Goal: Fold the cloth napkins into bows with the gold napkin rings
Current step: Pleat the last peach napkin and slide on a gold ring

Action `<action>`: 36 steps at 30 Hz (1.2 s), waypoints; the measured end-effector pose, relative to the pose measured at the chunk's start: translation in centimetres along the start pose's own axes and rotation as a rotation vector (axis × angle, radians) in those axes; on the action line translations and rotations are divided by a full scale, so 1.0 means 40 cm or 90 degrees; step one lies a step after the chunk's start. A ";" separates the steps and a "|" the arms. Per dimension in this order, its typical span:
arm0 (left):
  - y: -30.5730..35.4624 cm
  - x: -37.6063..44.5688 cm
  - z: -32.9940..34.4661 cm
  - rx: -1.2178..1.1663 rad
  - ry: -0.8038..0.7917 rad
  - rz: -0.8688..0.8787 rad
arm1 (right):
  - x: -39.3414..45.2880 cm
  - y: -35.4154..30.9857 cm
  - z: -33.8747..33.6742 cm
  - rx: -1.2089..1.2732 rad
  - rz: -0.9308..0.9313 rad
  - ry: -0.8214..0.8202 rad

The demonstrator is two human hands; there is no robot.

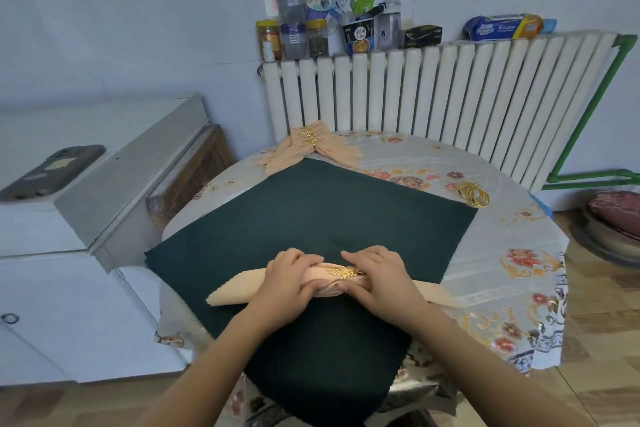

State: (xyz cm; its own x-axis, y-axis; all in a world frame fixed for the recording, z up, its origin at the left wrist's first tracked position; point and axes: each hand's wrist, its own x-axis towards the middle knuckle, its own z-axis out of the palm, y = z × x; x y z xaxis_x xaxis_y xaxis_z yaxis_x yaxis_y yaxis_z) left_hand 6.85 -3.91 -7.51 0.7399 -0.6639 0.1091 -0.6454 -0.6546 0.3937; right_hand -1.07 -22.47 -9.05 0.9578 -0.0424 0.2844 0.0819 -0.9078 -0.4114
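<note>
Head view: we see both hands on the peach napkin [235, 291], lying across the green cloth [311, 211] at the near side of the surface [512, 274]. Left hand [289, 282] has a curled grip round the rolled middle; right hand [377, 279] grips it beside the gold ring [344, 272]. Finished bows [311, 147] sit at the far edge, spare rings [473, 195] to the right.

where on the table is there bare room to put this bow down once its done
Free: the middle of the green cloth, between the hands and the finished bows; also the flowered tablecloth right of the cloth, nearer than the spare rings. Crowded: the far edge with the bows, and the near cloth, where the left hand and right hand grip the napkin.
</note>
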 end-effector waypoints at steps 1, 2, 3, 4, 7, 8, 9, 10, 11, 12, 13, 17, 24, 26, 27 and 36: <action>0.005 0.004 0.001 -0.006 0.009 0.000 | 0.009 -0.001 0.001 0.007 0.007 -0.008; 0.007 0.002 -0.003 -0.013 0.018 0.001 | 0.014 -0.006 0.004 0.026 0.017 -0.010; 0.011 0.004 -0.003 -0.026 0.019 0.003 | 0.012 -0.003 0.007 0.060 0.033 -0.004; 0.015 0.003 -0.005 -0.039 0.014 0.005 | 0.007 -0.002 0.013 0.096 0.046 0.013; 0.038 0.000 -0.008 -0.053 -0.013 0.004 | -0.006 -0.001 0.024 0.151 0.050 0.042; 0.043 0.002 -0.006 -0.030 -0.015 -0.002 | -0.007 0.000 0.026 0.154 0.048 0.043; 0.048 0.003 -0.005 0.001 -0.009 -0.008 | -0.007 -0.001 0.027 0.156 0.049 0.045; 0.051 0.007 -0.003 0.027 0.003 -0.015 | -0.008 -0.001 0.027 0.158 0.051 0.049; 0.053 0.010 -0.003 0.045 0.018 -0.023 | -0.008 -0.003 0.028 0.157 0.056 0.052; 0.058 0.013 -0.002 0.056 0.031 -0.032 | -0.010 -0.003 0.029 0.152 0.061 0.054; 0.064 0.016 -0.005 0.066 0.048 -0.040 | -0.009 -0.005 0.031 0.146 0.066 0.056; 0.096 0.017 -0.003 0.157 0.087 -0.059 | -0.013 -0.010 0.032 0.126 0.080 0.080; 0.078 0.001 -0.001 -0.015 0.032 -0.132 | -0.015 -0.008 0.029 0.155 0.088 0.059; 0.071 0.003 -0.007 -0.055 0.017 -0.172 | -0.015 -0.010 0.026 0.175 0.076 0.053; 0.069 0.005 -0.013 -0.076 0.011 -0.188 | -0.016 -0.009 0.023 0.181 0.069 0.052; 0.078 -0.034 0.006 -0.027 0.026 -0.124 | -0.017 -0.010 0.027 0.235 0.114 0.082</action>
State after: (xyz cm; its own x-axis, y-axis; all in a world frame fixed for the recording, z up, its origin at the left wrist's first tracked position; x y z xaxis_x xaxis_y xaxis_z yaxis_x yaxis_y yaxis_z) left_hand 3.80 -5.13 -6.67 0.8571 -0.5112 0.0636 -0.4820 -0.7524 0.4490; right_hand -1.46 -21.63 -10.01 0.9256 -0.2583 0.2766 0.0336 -0.6720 -0.7398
